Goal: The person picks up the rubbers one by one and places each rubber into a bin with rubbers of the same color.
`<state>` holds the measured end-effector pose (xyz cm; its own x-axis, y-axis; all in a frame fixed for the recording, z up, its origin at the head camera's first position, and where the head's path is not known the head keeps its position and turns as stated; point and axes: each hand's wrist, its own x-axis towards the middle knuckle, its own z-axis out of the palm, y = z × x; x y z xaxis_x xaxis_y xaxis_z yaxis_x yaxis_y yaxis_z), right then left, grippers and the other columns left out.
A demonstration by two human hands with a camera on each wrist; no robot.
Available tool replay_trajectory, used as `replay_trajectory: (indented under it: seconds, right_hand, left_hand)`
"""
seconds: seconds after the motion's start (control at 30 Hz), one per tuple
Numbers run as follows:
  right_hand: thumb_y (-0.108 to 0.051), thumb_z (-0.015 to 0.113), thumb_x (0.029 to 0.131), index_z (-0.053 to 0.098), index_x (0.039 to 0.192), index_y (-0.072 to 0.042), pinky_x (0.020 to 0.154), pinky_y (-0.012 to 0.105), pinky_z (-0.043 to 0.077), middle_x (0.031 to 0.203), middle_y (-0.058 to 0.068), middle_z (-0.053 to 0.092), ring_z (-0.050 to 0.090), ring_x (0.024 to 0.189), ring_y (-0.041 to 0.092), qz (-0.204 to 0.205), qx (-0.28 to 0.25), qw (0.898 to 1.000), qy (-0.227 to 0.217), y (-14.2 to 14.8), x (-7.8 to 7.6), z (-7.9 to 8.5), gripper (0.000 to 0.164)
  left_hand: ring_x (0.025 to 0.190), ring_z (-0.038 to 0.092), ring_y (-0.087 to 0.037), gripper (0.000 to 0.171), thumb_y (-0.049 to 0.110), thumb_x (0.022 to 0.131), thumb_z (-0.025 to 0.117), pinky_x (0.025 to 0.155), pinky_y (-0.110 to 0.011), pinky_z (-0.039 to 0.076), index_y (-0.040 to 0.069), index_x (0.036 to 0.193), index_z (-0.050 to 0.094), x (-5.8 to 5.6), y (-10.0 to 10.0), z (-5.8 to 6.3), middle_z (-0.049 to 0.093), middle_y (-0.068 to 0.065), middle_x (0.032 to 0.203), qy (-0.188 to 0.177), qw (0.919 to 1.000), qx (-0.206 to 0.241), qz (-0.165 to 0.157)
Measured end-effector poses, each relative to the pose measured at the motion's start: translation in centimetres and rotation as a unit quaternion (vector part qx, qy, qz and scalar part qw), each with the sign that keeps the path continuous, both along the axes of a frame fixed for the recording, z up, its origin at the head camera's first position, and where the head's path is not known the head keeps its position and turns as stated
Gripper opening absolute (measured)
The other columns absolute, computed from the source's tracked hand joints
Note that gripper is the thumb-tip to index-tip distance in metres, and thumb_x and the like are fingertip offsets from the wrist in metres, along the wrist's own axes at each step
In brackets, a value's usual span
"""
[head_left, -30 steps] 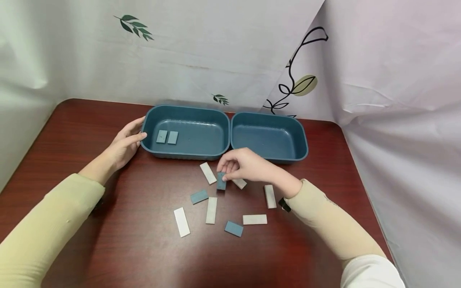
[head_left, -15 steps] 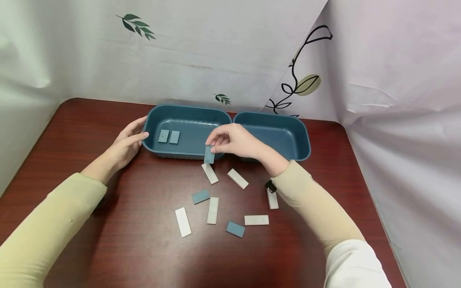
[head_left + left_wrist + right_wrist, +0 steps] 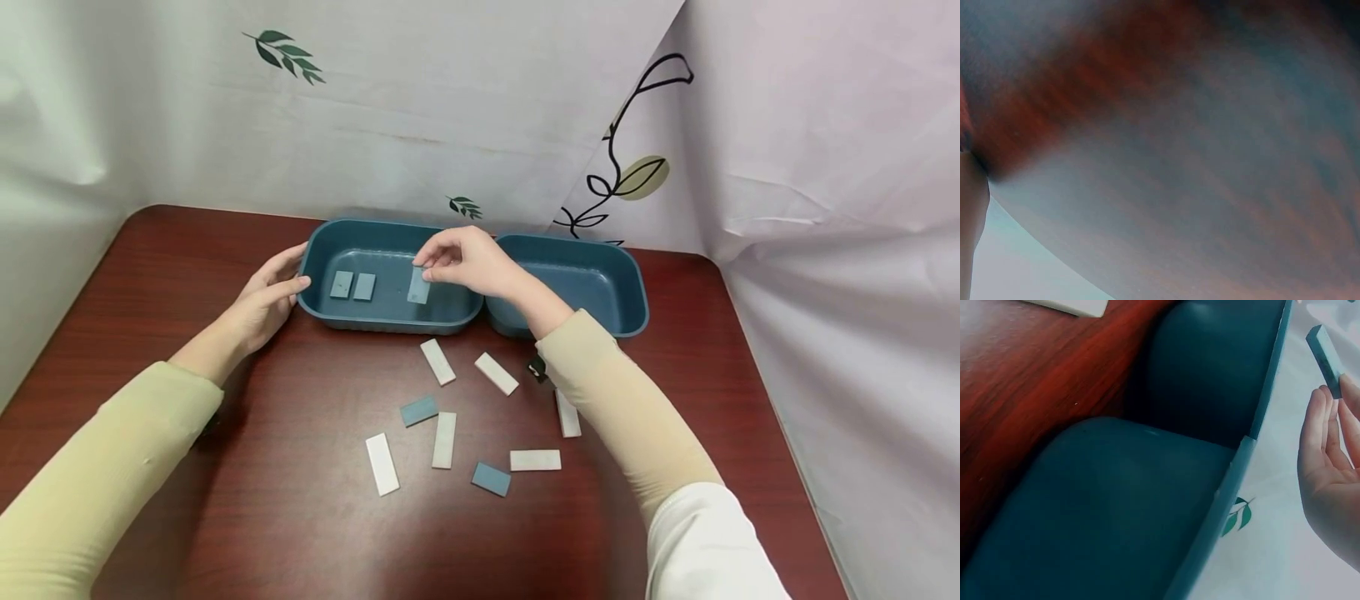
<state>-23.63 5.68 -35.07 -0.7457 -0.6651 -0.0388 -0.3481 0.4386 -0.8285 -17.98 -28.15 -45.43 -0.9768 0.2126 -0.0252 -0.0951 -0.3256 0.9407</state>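
Observation:
In the head view my right hand [image 3: 468, 262] pinches a small blue-grey rectangular tile [image 3: 418, 285] between thumb and fingertips. The tile hangs tilted over the right half of the left blue plastic bin [image 3: 375, 323]. The right wrist view shows the same tile [image 3: 1325, 359] jutting up from the fingertips. Two similar blue tiles [image 3: 364, 287] lie side by side at the left of that bin. My left hand [image 3: 264, 298] rests against the bin's left end, thumb at the rim and fingers extended along the side. The left wrist view is mostly blurred.
A second blue bin [image 3: 637, 321] stands against the left one, on its right. On the dark red wooden table [image 3: 300, 500] lie several longer white tiles [image 3: 382, 464] and two blue ones [image 3: 491, 478]. White curtains [image 3: 375, 125] hang behind and beside the table.
My right hand has lifted the blue tile from among the loose tiles and carried it up and leftward over the left bin. My left hand has stayed at the bin's end.

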Motion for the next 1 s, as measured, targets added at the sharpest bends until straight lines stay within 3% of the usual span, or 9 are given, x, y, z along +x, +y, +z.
replay_trajectory:
  seconds: [0.4,1.0]
  right_hand:
    - [-0.005,0.073,0.101,0.077,0.117,-0.001,0.092,0.029,0.060,0.117,0.016,0.075,0.073,0.108,0.025,-0.019,0.006,0.999,-0.034,-2.2,-1.8,-1.8,0.018]
    - [-0.005,0.070,0.102,0.078,0.119,-0.001,0.086,0.026,0.057,0.124,0.016,0.075,0.070,0.105,0.023,-0.051,0.007,0.996,-0.077,-4.4,-2.8,-4.7,0.019]
  left_hand:
    - [0.131,0.052,0.000,0.049,0.000,0.108,0.052,0.105,-0.014,0.041,0.019,0.153,0.048,0.0,0.1,0.1,0.052,0.011,0.147,-0.001,0.9999,-0.013,-0.002]
    - [0.131,0.051,0.002,0.049,0.001,0.108,0.052,0.105,-0.013,0.040,0.020,0.153,0.045,0.0,-0.2,0.0,0.051,0.013,0.146,-0.014,0.9998,-0.012,-0.001]
